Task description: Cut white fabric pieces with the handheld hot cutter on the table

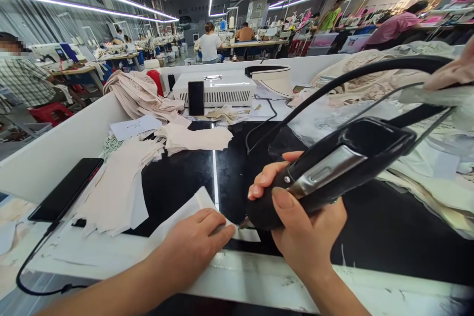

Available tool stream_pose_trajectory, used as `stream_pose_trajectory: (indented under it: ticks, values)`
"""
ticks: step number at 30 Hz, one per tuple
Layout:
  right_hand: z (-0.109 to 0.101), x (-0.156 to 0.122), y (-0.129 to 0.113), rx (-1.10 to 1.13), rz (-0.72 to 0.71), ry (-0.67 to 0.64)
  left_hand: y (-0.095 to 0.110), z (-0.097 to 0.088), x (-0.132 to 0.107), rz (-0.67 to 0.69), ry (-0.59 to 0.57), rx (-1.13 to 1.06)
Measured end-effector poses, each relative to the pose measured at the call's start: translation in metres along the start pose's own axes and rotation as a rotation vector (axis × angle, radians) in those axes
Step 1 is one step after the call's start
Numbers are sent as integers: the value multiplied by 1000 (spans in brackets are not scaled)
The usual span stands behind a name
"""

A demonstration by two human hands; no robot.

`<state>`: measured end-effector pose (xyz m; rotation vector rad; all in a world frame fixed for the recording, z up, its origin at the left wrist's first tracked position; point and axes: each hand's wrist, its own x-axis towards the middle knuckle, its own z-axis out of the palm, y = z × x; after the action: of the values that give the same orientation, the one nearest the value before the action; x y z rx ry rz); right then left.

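Observation:
My right hand is wrapped round the grip of a black hand-held cutting tool with a silver trigger plate; its tip points down at the near edge of the black table top. A black cord runs from the tool up to the right. My left hand lies flat, fingers together, pressing a pale fabric piece right beside the tool's tip.
A stack of cut pale fabric pieces lies at left beside a black phone on a cable. A white box and a dark phone stand behind. Heaped cloth fills the right. Other people sit at sewing tables behind.

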<state>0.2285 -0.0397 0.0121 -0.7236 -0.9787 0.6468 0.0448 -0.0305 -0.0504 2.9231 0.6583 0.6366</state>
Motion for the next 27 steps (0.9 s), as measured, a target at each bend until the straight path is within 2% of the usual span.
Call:
stream_pose_trajectory:
  ticks: [12, 27]
  values:
    - [4, -2, 0, -5, 24, 27, 8, 1, 2, 32, 26, 32]
    - [11, 1, 8, -14, 23, -5, 6, 5, -2, -20, 18, 2]
